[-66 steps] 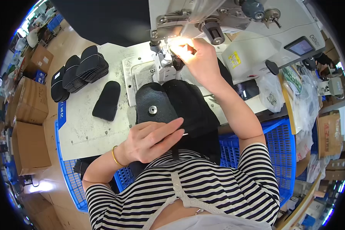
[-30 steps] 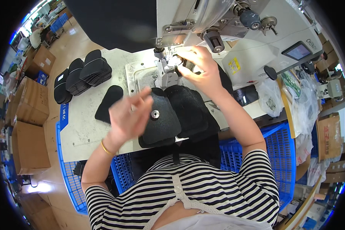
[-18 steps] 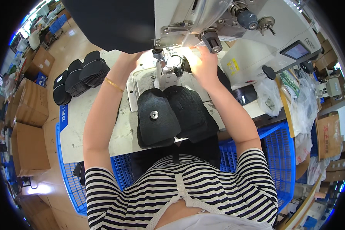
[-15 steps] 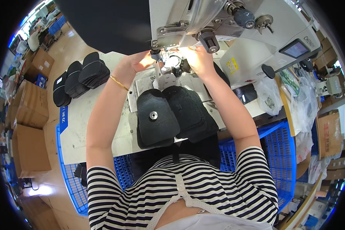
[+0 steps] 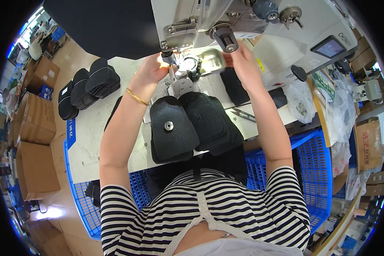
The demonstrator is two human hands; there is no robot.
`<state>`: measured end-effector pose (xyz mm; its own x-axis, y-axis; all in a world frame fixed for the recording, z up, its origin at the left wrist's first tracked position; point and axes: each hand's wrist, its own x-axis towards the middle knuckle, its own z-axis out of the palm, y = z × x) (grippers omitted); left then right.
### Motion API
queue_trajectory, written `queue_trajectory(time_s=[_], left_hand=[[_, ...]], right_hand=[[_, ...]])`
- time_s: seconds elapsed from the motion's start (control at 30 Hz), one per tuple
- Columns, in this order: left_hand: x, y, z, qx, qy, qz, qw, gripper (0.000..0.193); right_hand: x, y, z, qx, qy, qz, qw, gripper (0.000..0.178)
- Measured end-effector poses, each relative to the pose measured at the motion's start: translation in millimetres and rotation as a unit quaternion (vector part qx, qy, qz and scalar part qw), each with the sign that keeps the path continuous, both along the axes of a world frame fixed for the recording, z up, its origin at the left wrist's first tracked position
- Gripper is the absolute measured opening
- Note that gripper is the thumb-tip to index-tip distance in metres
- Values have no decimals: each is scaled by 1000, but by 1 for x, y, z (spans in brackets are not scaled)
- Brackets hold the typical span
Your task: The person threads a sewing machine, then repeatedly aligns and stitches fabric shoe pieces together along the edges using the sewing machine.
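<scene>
My left hand (image 5: 152, 71) is at the left of the needle area of a sewing machine (image 5: 260, 64), its fingertips behind a dark round knob and washed out by the lamp. My right hand (image 5: 245, 66) reaches up on the other side, fingers partly hidden behind a tension knob (image 5: 225, 37). Whether either holds anything is not visible. Between them sits a bright round metal part (image 5: 189, 64) beside an opened metal plate (image 5: 212, 61). Nearer me lie black fabric pieces with rounded ends (image 5: 175, 143), stacked; a silver bobbin (image 5: 169, 126) rests on the left stack.
More black stacks (image 5: 102, 79) stand at the table's left. Dark cloth (image 5: 234, 87), thin metal tools (image 5: 244, 115) and a clear plastic bag (image 5: 301, 100) lie to the right. Blue baskets (image 5: 313, 179) flank my lap under the table edge. Cardboard boxes (image 5: 38, 170) stand on the floor at left.
My right hand has moved right, away from the round metal part, uncovering the metal plate and dark cloth. My left hand has shifted slightly left. The stacks stay in place on the table.
</scene>
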<state>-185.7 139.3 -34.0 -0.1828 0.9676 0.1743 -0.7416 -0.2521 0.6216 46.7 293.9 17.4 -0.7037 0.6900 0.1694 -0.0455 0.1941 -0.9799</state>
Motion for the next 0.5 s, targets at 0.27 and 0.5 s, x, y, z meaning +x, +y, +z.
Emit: queue_trajectory(time_s=[0.27,0.5], left_hand=[[32,-5,26,-155,97,296,938,35],[79,-69,52,-89,344,522,775,20]], right_hand=[[25,-130,-6,503,29,92,859,34],[14,-145,-54,427,8,252,868,12]])
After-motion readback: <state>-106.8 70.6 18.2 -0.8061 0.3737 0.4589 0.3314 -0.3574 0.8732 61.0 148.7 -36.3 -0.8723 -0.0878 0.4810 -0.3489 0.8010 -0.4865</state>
